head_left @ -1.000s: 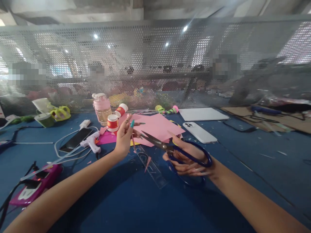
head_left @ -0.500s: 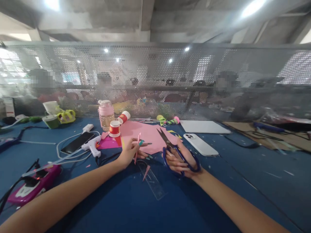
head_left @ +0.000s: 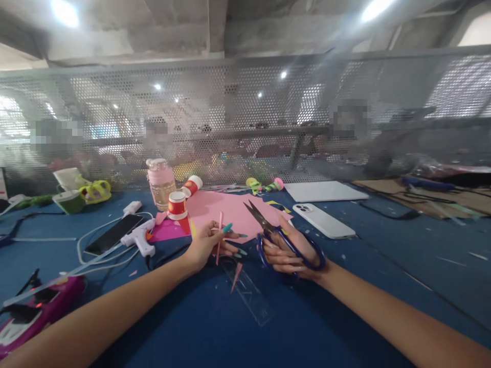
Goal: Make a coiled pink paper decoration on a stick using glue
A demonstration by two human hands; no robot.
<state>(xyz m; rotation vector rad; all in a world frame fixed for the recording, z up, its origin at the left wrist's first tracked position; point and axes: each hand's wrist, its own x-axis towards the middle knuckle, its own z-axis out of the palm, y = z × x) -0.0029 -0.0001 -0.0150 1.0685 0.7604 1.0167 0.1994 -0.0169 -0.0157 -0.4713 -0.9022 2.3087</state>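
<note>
My left hand pinches a narrow pink paper strip, which stands nearly upright between thumb and fingers. In my right hand are scissors with dark blue handles; their blades are slightly parted and point up and left, away from the strip. Behind both hands lies a large sheet of pink paper. A clear plastic ruler rests on the blue table below the left hand, with a small pink paper scrap on it.
To the left are a white glue gun, a black phone and a magenta power strip. Red-and-white paper cups stand by a pink bottle. A white phone lies right. A perforated metal screen rises behind.
The view has shifted slightly, so most things on the left appear further left. Both hands keep their holds; the left hand and paper strip have turned a little.
</note>
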